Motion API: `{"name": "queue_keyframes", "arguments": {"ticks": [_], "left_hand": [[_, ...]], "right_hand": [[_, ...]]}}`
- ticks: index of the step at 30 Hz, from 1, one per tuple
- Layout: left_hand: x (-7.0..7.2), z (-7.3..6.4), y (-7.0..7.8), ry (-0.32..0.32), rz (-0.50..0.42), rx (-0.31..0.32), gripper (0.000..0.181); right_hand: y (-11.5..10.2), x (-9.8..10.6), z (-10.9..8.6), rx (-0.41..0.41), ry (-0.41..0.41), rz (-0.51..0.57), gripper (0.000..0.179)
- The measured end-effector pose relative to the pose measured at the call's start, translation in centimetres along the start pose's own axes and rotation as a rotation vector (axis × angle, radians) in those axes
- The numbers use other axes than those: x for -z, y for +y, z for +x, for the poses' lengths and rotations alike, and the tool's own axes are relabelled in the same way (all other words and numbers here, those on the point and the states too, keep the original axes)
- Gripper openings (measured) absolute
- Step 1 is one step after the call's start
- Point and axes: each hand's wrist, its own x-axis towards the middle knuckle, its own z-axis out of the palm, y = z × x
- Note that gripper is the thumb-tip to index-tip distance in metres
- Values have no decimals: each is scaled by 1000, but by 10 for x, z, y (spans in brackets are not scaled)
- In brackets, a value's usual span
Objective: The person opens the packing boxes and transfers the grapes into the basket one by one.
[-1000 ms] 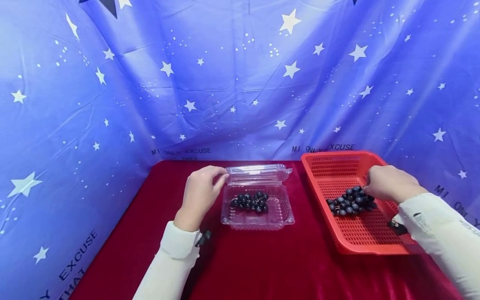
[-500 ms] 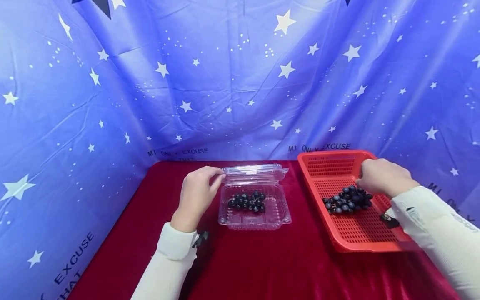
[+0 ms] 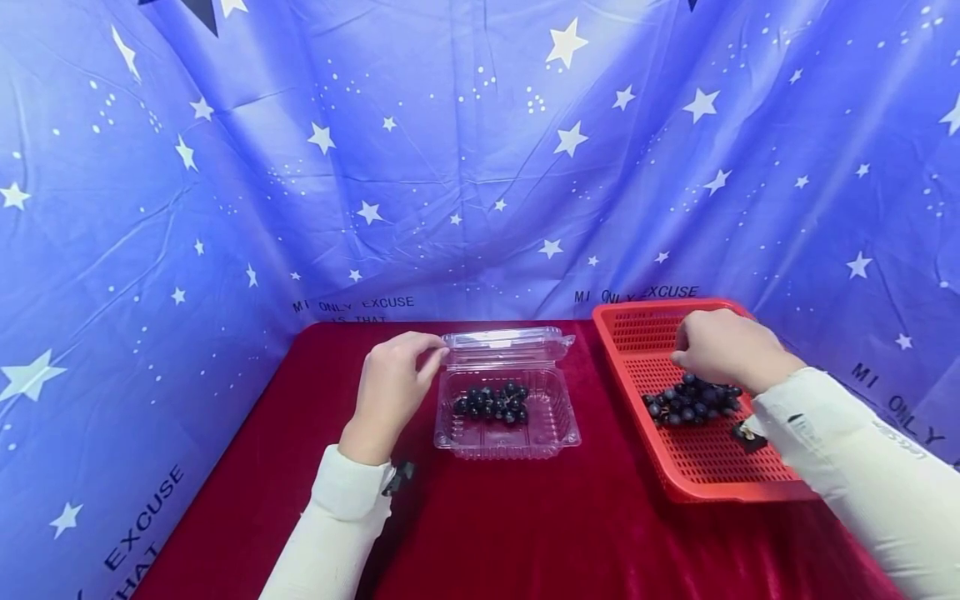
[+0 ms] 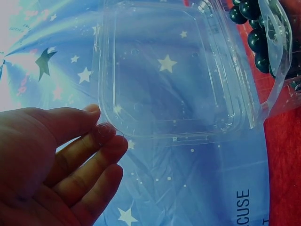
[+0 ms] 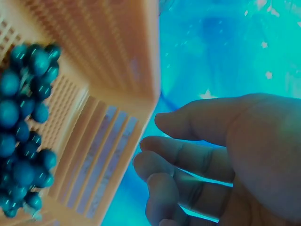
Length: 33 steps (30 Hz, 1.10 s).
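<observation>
A clear plastic clamshell box (image 3: 555,417) stands hinged open, its lid (image 3: 498,343) raised at the back. Inside its base lies a small bunch of dark grapes (image 3: 491,404). With thumb and forefinger my left hand (image 3: 392,387) pinches the left front corner of the lid (image 4: 164,103). My right hand (image 3: 731,346) is over the red basket (image 3: 738,492), holding nothing, its fingers loosely bent in the right wrist view. Below it a larger bunch of dark grapes (image 3: 686,407) rests on the basket floor, partly hidden by the hand.
Dark red cloth (image 3: 480,517) covers the table. Blue curtain (image 3: 450,167) printed with stars hangs close behind and on both sides. The basket's raised walls stand right of the box, with a strip of cloth between them.
My right hand has lifted away from the grapes in the basket and moved left. My left hand keeps its pinch on the lid. The head view has shifted slightly.
</observation>
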Motion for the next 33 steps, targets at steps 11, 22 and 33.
{"name": "queue_keyframes", "arguments": {"ticks": [11, 22, 33], "left_hand": [[0, 0, 1, -5, -4, 7, 9], [0, 0, 1, -2, -6, 1, 9], [1, -1, 2, 28, -24, -3, 11]], "right_hand": [[-48, -2, 8, 76, 36, 26, 19], [-83, -5, 18, 123, -2, 53, 13], [-113, -21, 23, 157, -27, 116, 15]]}}
